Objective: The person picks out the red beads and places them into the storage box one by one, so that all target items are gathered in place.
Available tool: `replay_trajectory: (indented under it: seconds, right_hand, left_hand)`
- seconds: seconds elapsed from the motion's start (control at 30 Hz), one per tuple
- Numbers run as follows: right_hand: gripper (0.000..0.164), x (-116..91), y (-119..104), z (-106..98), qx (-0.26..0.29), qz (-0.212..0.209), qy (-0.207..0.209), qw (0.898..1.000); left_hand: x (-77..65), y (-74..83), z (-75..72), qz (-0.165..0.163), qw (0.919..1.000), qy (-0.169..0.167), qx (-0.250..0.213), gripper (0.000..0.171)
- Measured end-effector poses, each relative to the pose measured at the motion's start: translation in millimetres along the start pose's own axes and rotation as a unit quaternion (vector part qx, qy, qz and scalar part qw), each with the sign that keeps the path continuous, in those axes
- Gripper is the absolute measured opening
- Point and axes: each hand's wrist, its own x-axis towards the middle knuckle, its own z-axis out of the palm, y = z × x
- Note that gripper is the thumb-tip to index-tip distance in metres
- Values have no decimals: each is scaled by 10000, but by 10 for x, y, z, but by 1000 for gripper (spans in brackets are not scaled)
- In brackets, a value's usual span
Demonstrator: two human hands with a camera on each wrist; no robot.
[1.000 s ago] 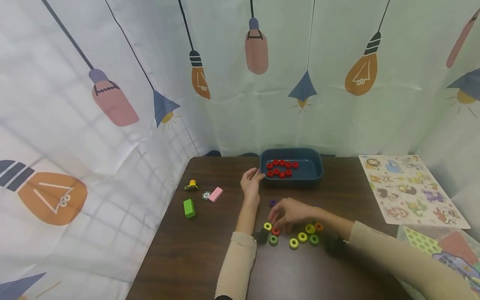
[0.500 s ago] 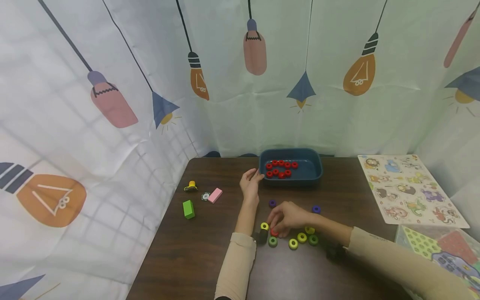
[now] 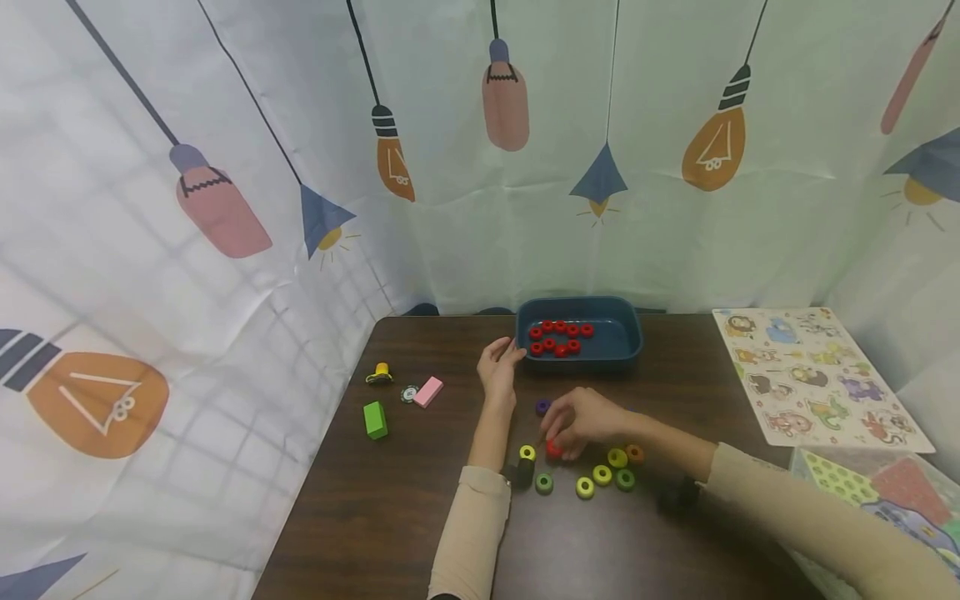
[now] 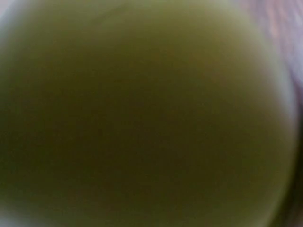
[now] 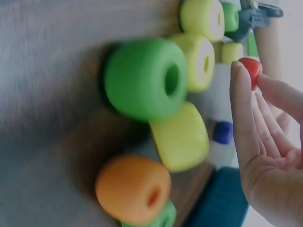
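My right hand [image 3: 585, 415] pinches a red bead [image 3: 553, 450] between thumb and fingertip, above the dark table. In the right wrist view the same red bead [image 5: 251, 72] sits at the fingertips. My left hand [image 3: 498, 375] reaches to the near left corner of a dark blue tray [image 3: 622, 364], its fingers loosely extended at the tray's side. Several red beads [image 3: 560, 327] lie in the tray's left part. Around the right hand are loose yellow [image 3: 585, 487], green [image 3: 625, 479], orange [image 3: 635, 453] and purple [image 3: 542, 407] beads. A blurred yellow-olive shape [image 4: 142, 113] covers most of the left wrist view.
At the table's left lie a green block [image 3: 376, 420], a pink block [image 3: 428, 392], a round chip [image 3: 408, 393] and a small yellow-and-black object [image 3: 380, 373]. An animal sticker sheet [image 3: 817, 379] and a clear packet [image 3: 885, 500] lie at the right. A printed curtain [image 3: 465, 242] stands behind.
My right hand has lifted slightly from the table with the red bead pinched in it. The left hand stays at the tray. A yellow bead by the left wrist shifted slightly left.
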Motion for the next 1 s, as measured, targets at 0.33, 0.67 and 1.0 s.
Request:
replay_trajectory:
  seconds: [0.33,0.67,1.0]
  right_hand:
    - [30,45,-340,-506,-56,150,12,9999]
    - [37,264,-702,-1461,-689,385,230,9966]
    - [40,546,-367,-1971,-751,814,532,9924]
  left_hand:
    - [28,12,-20,27,10000,63,-37,46]
    - [36,31,-7,67,10000,51,-41,48]
    - [16,4,-25,-67,10000,-42,-30,50]
